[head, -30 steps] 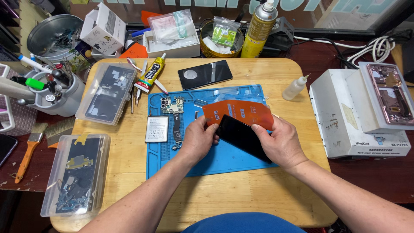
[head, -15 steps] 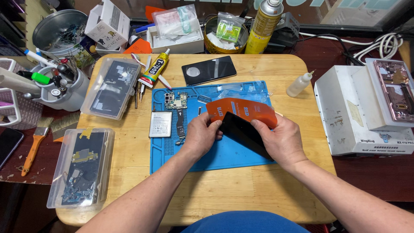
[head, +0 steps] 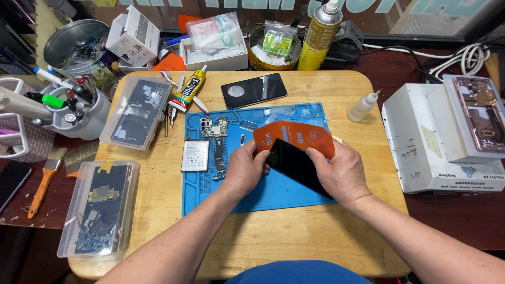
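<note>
- Both hands have stayed on the same work as a second ago, and the orange film now curls a little higher behind the dark panel.
- Left hand: fingers curled, thumb and fingertips pinching the near-left corner of the black glass panel.
- Right hand: closed on the panel's right side, thumb on top, fingers beneath; it also touches the orange protective film, which arches just behind both hands.
- One black glass panel and one orange film, both held just above the blue repair mat on the wooden tabletop.
- Just left of the left hand: one phone circuit board with flex cable on the mat, and one white battery beside it, at the mat's left edge.
- Beyond the hands: one black phone back cover, one yellow glue tube, one yellow spray can.
- Well left of the left hand: two clear plastic parts boxes, one farther and one nearer.
- Right of the right hand: one small squeeze bottle, then one white heating machine with a pink phone frame on top.
</note>
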